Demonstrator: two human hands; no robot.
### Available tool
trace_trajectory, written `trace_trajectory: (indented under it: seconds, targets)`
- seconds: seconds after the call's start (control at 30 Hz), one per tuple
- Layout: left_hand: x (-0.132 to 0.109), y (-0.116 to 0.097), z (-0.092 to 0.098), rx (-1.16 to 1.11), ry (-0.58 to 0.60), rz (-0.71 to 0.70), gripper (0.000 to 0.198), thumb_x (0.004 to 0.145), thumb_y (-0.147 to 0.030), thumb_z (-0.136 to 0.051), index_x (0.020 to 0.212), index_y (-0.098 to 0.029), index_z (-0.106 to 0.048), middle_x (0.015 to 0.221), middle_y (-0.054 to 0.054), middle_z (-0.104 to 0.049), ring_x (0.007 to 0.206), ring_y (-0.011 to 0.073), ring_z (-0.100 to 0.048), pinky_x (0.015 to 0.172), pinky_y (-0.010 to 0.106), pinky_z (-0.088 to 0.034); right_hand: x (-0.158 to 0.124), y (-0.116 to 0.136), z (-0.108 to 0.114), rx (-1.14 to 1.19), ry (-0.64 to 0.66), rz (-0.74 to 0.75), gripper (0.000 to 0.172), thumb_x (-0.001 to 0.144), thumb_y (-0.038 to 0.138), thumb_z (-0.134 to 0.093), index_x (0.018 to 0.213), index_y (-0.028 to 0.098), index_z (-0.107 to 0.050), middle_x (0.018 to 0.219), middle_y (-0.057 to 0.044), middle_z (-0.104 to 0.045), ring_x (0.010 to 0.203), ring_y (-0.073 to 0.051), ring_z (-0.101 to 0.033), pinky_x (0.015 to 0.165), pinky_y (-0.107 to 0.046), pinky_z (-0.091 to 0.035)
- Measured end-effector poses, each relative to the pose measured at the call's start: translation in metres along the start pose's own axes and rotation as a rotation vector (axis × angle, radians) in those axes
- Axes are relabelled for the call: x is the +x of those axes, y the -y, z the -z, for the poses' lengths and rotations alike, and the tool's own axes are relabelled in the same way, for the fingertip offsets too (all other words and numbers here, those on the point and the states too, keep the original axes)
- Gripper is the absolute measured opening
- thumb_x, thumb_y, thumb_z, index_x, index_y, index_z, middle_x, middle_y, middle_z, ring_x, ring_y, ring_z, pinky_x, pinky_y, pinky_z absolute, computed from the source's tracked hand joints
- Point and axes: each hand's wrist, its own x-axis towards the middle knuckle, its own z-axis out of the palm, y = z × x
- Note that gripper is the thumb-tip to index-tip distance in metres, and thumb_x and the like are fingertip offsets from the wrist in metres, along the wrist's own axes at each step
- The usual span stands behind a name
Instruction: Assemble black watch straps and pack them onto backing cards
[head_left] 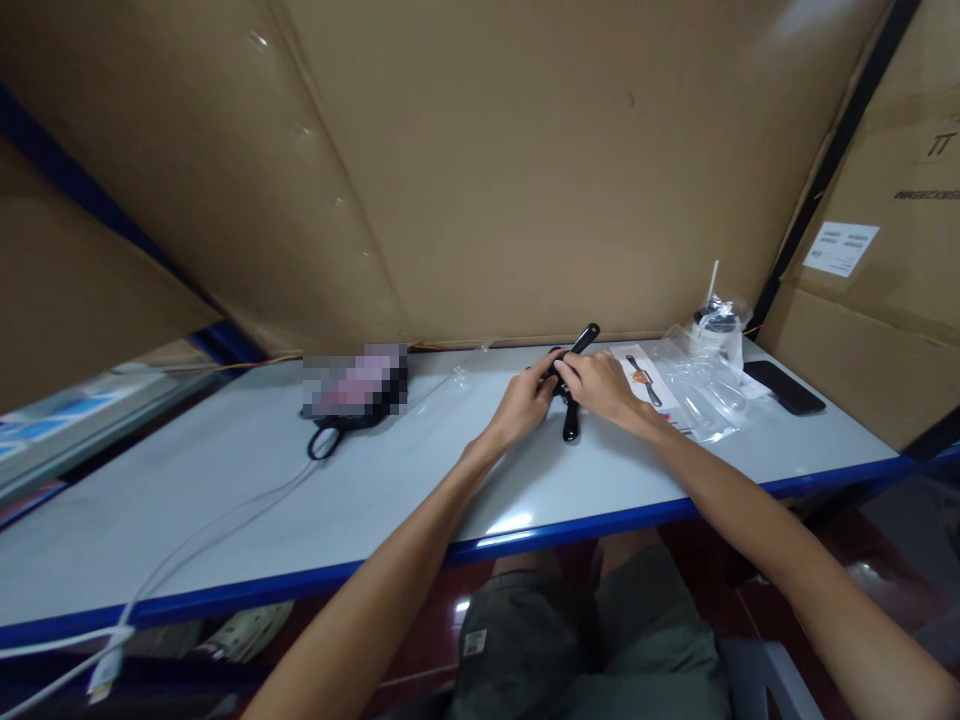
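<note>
A black smartwatch (573, 385) with its straps spread out lies on the white table (360, 490), one strap pointing up and back, the other toward me. My left hand (527, 398) is closed on the watch body from the left. My right hand (596, 385) grips it from the right, fingers curled over the case. The watch face is hidden under my fingers.
A printed leaflet (643, 378) and clear plastic bags (701, 385) lie right of the hands. A black phone (784, 387) sits at the far right. Black scissors (326, 440) and a blurred item (358, 385) lie left. A white cable (187, 550) runs to the front-left edge. Cardboard walls stand behind.
</note>
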Motion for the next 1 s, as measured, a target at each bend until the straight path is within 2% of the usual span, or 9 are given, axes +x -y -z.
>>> trace_trajectory:
  seconds: [0.07,0.17,0.3,0.37,0.5,0.57,0.67,0.77,1.0]
  targets:
    - [-0.002,-0.001,-0.002,0.170,-0.064,-0.103,0.055,0.087,-0.015,-0.055,0.141,-0.015,-0.059,0.074,0.001,-0.063,0.062,0.0135,-0.050,0.062,0.021,-0.037,0.003,0.001,-0.003,0.159,0.002,-0.063,0.032,0.103,0.028,-0.046,0.089,0.017,-0.074,0.085,-0.009,-0.077,0.078,-0.019,-0.068,0.068,-0.026,-0.039]
    - [-0.007,-0.004,-0.002,0.366,-0.123,-0.167,0.059,0.086,-0.012,-0.053,0.144,-0.019,-0.057,0.081,0.004,-0.066,0.067,0.0163,-0.054,0.067,0.022,-0.037,0.007,0.003,-0.005,0.599,0.074,-0.223,0.037,0.101,0.023,-0.043,0.070,0.018,-0.062,0.056,-0.001,-0.063,0.054,-0.013,-0.058,0.059,-0.023,-0.039]
    - [-0.010,-0.006,-0.001,0.493,-0.134,-0.137,0.067,0.088,-0.011,-0.052,0.153,-0.022,-0.047,0.073,0.001,-0.062,0.062,0.0163,-0.051,0.064,0.021,-0.033,0.008,0.003,-0.003,1.032,0.296,-0.392,0.035,0.101,0.029,-0.040,0.069,0.021,-0.052,0.046,0.006,-0.045,0.037,-0.010,-0.032,0.044,-0.024,-0.026]
    - [-0.010,-0.006,-0.001,0.515,-0.136,-0.148,0.066,0.090,-0.012,-0.051,0.154,-0.023,-0.046,0.071,0.000,-0.061,0.060,0.0162,-0.050,0.062,0.021,-0.031,0.007,0.002,-0.002,0.954,0.294,-0.376,0.037,0.102,0.031,-0.040,0.068,0.021,-0.051,0.046,0.006,-0.045,0.039,-0.011,-0.035,0.046,-0.023,-0.027]
    - [-0.009,-0.005,-0.002,0.518,-0.153,-0.143,0.061,0.092,-0.014,-0.051,0.152,-0.025,-0.050,0.073,0.003,-0.062,0.063,0.0183,-0.052,0.063,0.022,-0.032,0.005,0.001,-0.003,0.432,-0.047,-0.206,0.030,0.101,0.025,-0.047,0.074,0.019,-0.061,0.068,-0.002,-0.067,0.066,-0.015,-0.061,0.062,-0.024,-0.037]
    - [-0.009,-0.004,-0.003,0.495,-0.166,-0.125,0.059,0.091,-0.014,-0.052,0.150,-0.025,-0.052,0.075,0.004,-0.063,0.065,0.0194,-0.053,0.064,0.023,-0.033,0.004,0.002,-0.003,0.259,-0.118,-0.114,0.024,0.102,0.027,-0.049,0.086,0.020,-0.066,0.081,-0.004,-0.073,0.077,-0.017,-0.066,0.067,-0.024,-0.037]
    - [-0.009,-0.004,-0.004,0.484,-0.168,-0.112,0.057,0.092,-0.014,-0.052,0.148,-0.025,-0.053,0.077,0.005,-0.064,0.067,0.0201,-0.055,0.065,0.024,-0.034,0.000,0.004,-0.001,0.157,-0.083,-0.032,0.022,0.103,0.034,-0.051,0.101,0.021,-0.068,0.088,-0.004,-0.076,0.081,-0.019,-0.068,0.068,-0.025,-0.037]
    - [-0.010,-0.003,-0.004,0.492,-0.163,-0.127,0.055,0.093,-0.014,-0.052,0.146,-0.025,-0.054,0.079,0.006,-0.065,0.068,0.0201,-0.056,0.066,0.024,-0.035,-0.002,0.008,0.001,0.077,-0.058,-0.048,0.024,0.104,0.033,-0.048,0.108,0.020,-0.068,0.094,-0.006,-0.077,0.084,-0.020,-0.070,0.070,-0.026,-0.038]
    - [-0.010,0.000,-0.004,0.654,-0.180,-0.135,0.060,0.096,-0.015,-0.046,0.156,-0.023,-0.044,0.082,0.008,-0.070,0.069,0.0197,-0.061,0.069,0.026,-0.040,-0.004,0.008,0.005,0.004,-0.046,0.018,0.023,0.102,0.035,-0.053,0.110,0.020,-0.068,0.101,-0.007,-0.078,0.091,-0.022,-0.071,0.073,-0.027,-0.040]
